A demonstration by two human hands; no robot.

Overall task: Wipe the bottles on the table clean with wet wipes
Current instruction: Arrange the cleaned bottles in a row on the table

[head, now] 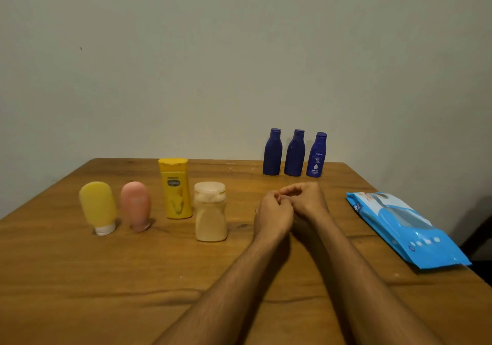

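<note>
My left hand (273,213) and my right hand (306,198) meet over the middle of the wooden table (80,278), fingers curled and fingertips touching; I see nothing held in them. To their left stand a yellow squeeze bottle (98,206) on its white cap, a pink bottle (135,205), a tall yellow bottle (175,189) and a beige bottle (210,211). Three dark blue bottles (295,154) stand in a row at the back. A blue pack of wet wipes (404,227) lies flat to the right of my hands, apart from them.
A plain wall rises behind the table's far edge. The wipes pack lies near the right edge of the table, with a dark gap beyond it. Both my bare forearms stretch from the near edge to the centre.
</note>
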